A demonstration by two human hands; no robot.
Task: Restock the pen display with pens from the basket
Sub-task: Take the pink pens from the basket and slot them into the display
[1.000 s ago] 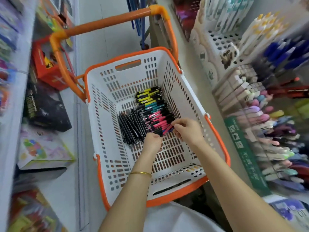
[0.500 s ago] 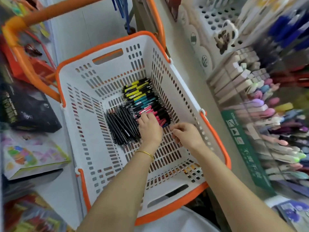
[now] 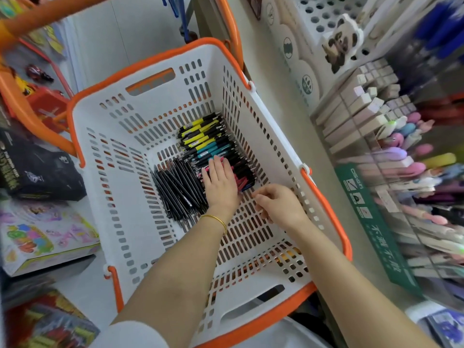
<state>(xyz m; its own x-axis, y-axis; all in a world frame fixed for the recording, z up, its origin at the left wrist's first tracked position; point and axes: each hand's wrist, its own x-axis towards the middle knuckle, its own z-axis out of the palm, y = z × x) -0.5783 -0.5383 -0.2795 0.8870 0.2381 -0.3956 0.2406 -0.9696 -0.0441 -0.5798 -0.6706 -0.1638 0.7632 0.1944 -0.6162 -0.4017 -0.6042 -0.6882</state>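
Many pens (image 3: 198, 137) | yellow, teal, pink, black | left hand (image 3: 221, 183) flat atop

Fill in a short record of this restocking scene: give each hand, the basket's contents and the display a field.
left hand: fingers straight, laid flat on the coloured pens
right hand: inside the basket, beside the coloured pens, fingers curled; contents unclear
basket: white with orange rim
black pens: loose bunch left of the coloured pens
pen display: on the right, partly blurred
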